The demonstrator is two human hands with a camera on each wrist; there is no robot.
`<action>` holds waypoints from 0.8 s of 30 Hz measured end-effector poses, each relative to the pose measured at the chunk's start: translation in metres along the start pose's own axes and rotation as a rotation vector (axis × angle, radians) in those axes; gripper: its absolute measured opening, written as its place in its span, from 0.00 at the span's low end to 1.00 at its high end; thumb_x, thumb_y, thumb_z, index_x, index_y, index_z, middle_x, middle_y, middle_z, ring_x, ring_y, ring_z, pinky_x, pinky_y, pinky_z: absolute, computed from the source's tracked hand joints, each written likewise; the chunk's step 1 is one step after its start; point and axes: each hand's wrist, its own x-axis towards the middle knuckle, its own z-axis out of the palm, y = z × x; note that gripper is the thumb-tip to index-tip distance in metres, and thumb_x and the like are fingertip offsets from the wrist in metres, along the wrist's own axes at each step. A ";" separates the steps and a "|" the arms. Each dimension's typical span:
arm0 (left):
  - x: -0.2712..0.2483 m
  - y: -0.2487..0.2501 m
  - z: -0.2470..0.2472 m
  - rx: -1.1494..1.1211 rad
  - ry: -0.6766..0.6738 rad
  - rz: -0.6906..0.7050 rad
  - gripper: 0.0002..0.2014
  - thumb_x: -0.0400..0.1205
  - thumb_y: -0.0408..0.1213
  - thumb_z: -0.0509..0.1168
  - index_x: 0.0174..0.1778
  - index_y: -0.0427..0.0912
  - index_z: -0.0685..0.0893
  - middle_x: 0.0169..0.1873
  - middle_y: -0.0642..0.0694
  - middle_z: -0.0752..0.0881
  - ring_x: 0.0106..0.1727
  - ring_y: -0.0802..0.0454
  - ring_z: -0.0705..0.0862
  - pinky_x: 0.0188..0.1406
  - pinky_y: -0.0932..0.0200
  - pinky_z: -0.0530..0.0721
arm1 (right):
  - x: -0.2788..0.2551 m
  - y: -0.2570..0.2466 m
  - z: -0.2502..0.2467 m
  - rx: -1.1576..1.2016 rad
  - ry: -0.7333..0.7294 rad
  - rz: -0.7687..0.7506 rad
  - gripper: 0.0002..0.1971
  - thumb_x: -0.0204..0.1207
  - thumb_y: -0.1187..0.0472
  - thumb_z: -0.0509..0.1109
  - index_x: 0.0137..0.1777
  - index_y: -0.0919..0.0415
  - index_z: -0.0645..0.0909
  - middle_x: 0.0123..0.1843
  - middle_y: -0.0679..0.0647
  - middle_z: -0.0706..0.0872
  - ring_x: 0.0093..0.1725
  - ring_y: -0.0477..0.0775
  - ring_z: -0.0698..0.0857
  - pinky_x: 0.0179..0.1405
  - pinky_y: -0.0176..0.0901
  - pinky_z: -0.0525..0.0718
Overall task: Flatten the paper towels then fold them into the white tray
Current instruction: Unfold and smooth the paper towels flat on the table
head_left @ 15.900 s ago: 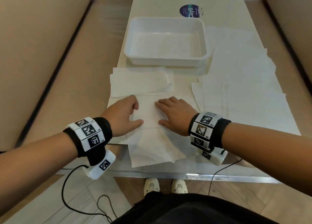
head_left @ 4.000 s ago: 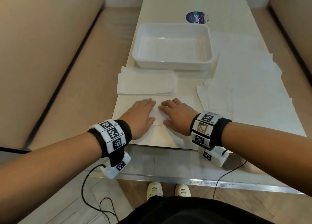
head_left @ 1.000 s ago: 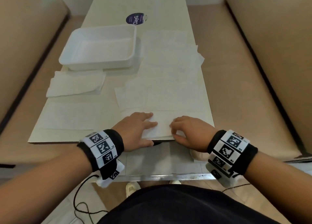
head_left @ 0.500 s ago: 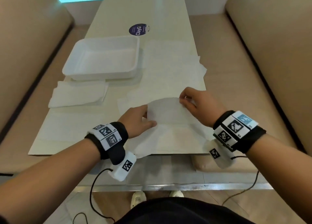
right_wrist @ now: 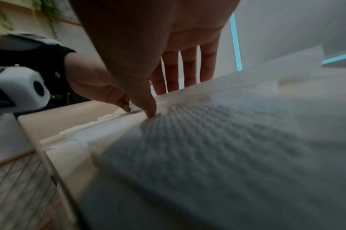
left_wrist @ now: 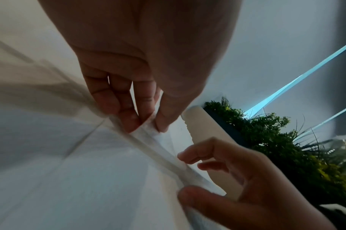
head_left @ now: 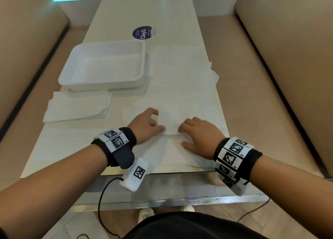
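The white tray (head_left: 106,65) stands at the table's far left with nothing in it. A white paper towel (head_left: 171,130) lies at the near edge, its top layer folded over. My left hand (head_left: 159,121) pinches a ridge of this towel between thumb and fingers, shown close in the left wrist view (left_wrist: 146,126). My right hand (head_left: 181,137) lies on the towel beside it with straight fingers. Its thumb (right_wrist: 152,115) presses the towel at the crease.
A stack of folded towels (head_left: 77,106) lies just in front of the tray. Several flat towels (head_left: 182,80) cover the table's right side up to its edge. A round purple sticker (head_left: 143,33) sits behind the tray. Padded benches run along both sides.
Half a second ago both hands held the towel's edge lifted and were carrying it over. Now the flap is down and both hands are low on the towel, closer together.
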 end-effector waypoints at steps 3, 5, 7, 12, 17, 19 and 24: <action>0.001 -0.001 0.001 0.011 -0.017 0.007 0.29 0.80 0.44 0.70 0.75 0.47 0.66 0.37 0.50 0.88 0.38 0.56 0.83 0.37 0.61 0.74 | 0.004 0.000 -0.001 0.050 0.023 0.055 0.14 0.79 0.53 0.63 0.64 0.52 0.77 0.61 0.48 0.80 0.59 0.53 0.76 0.45 0.42 0.71; 0.001 0.000 0.001 0.017 -0.016 0.013 0.32 0.80 0.45 0.69 0.77 0.47 0.64 0.35 0.51 0.87 0.37 0.57 0.82 0.36 0.62 0.73 | 0.004 0.002 -0.002 0.066 0.021 0.083 0.13 0.80 0.56 0.62 0.63 0.52 0.77 0.60 0.48 0.81 0.59 0.53 0.77 0.43 0.42 0.70; 0.000 0.002 0.000 0.017 -0.013 0.020 0.33 0.80 0.44 0.69 0.79 0.48 0.62 0.31 0.55 0.82 0.34 0.59 0.80 0.34 0.63 0.71 | 0.003 0.004 -0.004 0.059 0.019 0.085 0.13 0.80 0.57 0.61 0.63 0.52 0.78 0.60 0.48 0.81 0.59 0.53 0.77 0.43 0.42 0.71; -0.002 0.002 -0.002 0.071 -0.032 0.058 0.37 0.81 0.43 0.68 0.83 0.49 0.56 0.27 0.54 0.80 0.32 0.57 0.79 0.34 0.64 0.71 | 0.003 0.007 -0.008 0.015 0.030 0.068 0.11 0.81 0.59 0.59 0.56 0.53 0.83 0.54 0.49 0.83 0.53 0.55 0.80 0.40 0.41 0.67; -0.016 0.006 -0.004 0.415 0.079 0.197 0.48 0.73 0.60 0.71 0.84 0.53 0.52 0.70 0.51 0.72 0.72 0.48 0.68 0.70 0.54 0.70 | 0.000 0.001 -0.013 -0.002 0.042 0.061 0.11 0.81 0.58 0.59 0.53 0.53 0.83 0.50 0.48 0.85 0.49 0.55 0.81 0.38 0.43 0.70; -0.021 0.014 -0.005 0.635 0.087 0.368 0.47 0.73 0.64 0.68 0.84 0.56 0.51 0.81 0.53 0.58 0.81 0.48 0.53 0.79 0.50 0.60 | 0.000 -0.001 -0.016 0.003 0.076 0.052 0.11 0.80 0.57 0.60 0.52 0.53 0.84 0.49 0.49 0.85 0.49 0.56 0.81 0.38 0.43 0.69; -0.014 0.022 0.009 0.829 -0.123 0.444 0.31 0.88 0.46 0.55 0.85 0.49 0.51 0.85 0.50 0.51 0.85 0.51 0.46 0.83 0.54 0.52 | 0.001 -0.010 -0.022 -0.001 0.133 0.035 0.09 0.80 0.57 0.62 0.51 0.55 0.83 0.47 0.50 0.85 0.48 0.57 0.81 0.39 0.43 0.70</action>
